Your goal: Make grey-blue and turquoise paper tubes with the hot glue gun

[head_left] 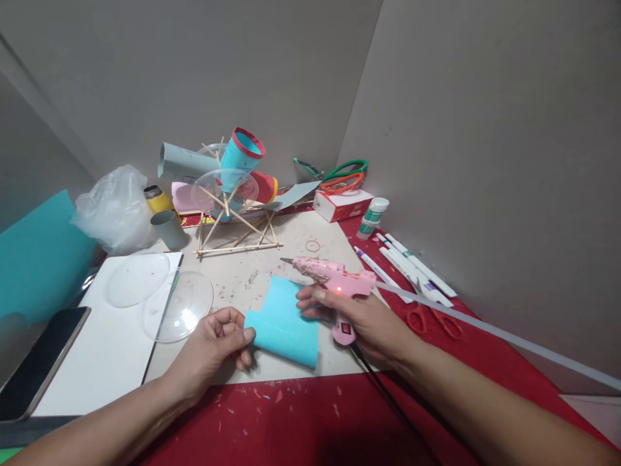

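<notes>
A piece of bright blue paper [286, 330] with a folded or curled near edge lies low over the board. My left hand [218, 343] pinches its left edge between thumb and fingers. In my right hand [359, 317] is a pink glue gun [334, 275], its nozzle pointing left above the paper and a small red light glowing on its side. A long glue stick [485, 330] sticks out of its back to the right. From the handle a black cord runs down toward me. The right fingertips are close to the paper's right side; whether they touch it is unclear.
Behind stands a stick frame [237, 249] carrying paper tubes and clear discs. Clear plastic lids [179, 310] and a phone [43, 356] lie left, near a grey paper cup [169, 230] and plastic bag [116, 207]. Markers [412, 265], red-handled scissors [436, 320] and small jars [372, 217] are right.
</notes>
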`<state>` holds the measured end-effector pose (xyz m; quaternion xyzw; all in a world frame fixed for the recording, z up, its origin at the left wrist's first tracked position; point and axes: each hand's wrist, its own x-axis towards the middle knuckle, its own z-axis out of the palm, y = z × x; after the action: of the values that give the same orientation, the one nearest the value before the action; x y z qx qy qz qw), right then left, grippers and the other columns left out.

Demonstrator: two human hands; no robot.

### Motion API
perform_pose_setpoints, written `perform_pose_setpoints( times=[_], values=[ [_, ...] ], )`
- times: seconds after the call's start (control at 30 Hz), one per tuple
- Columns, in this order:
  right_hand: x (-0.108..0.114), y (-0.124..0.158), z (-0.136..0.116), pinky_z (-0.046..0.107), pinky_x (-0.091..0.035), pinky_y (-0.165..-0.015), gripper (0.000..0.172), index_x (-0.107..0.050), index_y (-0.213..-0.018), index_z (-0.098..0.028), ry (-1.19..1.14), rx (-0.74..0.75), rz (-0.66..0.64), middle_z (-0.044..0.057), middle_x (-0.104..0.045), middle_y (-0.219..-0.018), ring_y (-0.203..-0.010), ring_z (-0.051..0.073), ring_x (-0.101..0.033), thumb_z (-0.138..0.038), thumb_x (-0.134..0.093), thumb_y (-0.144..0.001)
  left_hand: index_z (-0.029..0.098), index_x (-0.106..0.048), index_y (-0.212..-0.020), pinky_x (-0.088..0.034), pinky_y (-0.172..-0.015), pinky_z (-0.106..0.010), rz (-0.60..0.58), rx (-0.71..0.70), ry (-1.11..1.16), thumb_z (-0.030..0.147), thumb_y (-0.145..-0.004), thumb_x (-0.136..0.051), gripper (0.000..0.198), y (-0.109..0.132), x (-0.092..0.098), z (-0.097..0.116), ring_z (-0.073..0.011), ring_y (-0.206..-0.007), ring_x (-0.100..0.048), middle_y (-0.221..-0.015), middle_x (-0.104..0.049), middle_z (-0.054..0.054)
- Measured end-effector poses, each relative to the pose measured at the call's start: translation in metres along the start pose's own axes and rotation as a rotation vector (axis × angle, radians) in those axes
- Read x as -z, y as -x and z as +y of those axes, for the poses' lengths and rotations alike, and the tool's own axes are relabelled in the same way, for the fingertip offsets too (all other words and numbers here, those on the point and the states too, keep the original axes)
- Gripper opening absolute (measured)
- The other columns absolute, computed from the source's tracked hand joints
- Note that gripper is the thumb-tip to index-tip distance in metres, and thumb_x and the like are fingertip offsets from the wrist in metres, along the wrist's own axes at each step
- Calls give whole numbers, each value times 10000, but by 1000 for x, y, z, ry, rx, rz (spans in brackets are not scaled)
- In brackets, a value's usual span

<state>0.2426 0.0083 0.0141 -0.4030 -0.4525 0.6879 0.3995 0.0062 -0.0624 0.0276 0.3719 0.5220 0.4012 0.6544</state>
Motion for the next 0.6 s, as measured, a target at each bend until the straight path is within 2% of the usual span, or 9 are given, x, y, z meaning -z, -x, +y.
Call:
perform_pose_setpoints(
  times=[0.07,0.17,0.27,0.4,0.43,0.5,0.6],
  values=[
    [-1,-4,4,374,-543,-879,260,-742,-909,-169,-14,-14,-50,92,-744,-973,-924,208,-695,-385,-739,-766,155,-551,-803,-414,-509,-173,-13,6,-5,342,-792,-740,266,1,0,-3,-76,-463,-566,-542,-658,2],
    [-3,-7,5,364,-543,-877,306,-717,-1053,-197,32,-14,-83,75,-752,-969,-932,193,-696,-362,-714,-795,150,-559,-840,-448,-541,-190,-32,8,-16,348,-791,-741,273,0,2,-2,-97,-516,-610,-615,-694,-31],
    [-4,-5,4,325,-571,-753,372,-678,-1163,-226,136,-9,-82,68,-753,-977,-909,198,-691,-369,-679,-820,149,-571,-881,-482,-582,-222,-101,17,-34,333,-773,-756,282,0,8,4,-143,-627,-663,-713,-709,-58],
    [-6,-1,-1,248,-525,-541,387,-685,-1174,-254,287,-26,-59,56,-746,-1019,-823,198,-677,-393,-663,-814,152,-597,-987,-519,-653,-270,-192,51,-110,299,-778,-747,296,7,25,24,-158,-726,-672,-1016,-705,-111],
    [-7,-1,-2,233,-499,-505,394,-685,-1182,-262,307,-35,-54,51,-743,-1028,-793,190,-670,-407,-654,-817,157,-600,-1010,-522,-668,-274,-186,40,-149,300,-795,-729,289,10,28,31,-150,-731,-666,-1077,-694,-117],
    [-10,0,-5,214,-437,-438,424,-666,-1223,-283,330,-53,-51,37,-744,-1016,-716,173,-651,-431,-630,-826,165,-609,-1021,-520,-681,-267,-113,-36,-292,312,-837,-680,246,14,31,46,-138,-724,-652,-1074,-700,-104],
    [-14,1,-6,227,-440,-462,487,-614,-1295,-317,354,-19,-30,12,-746,-958,-699,180,-644,-432,-623,-821,176,-633,-1026,-521,-686,-259,28,-256,-620,298,-884,-607,189,21,16,65,-157,-744,-656,-911,-719,-64]
  ],
)
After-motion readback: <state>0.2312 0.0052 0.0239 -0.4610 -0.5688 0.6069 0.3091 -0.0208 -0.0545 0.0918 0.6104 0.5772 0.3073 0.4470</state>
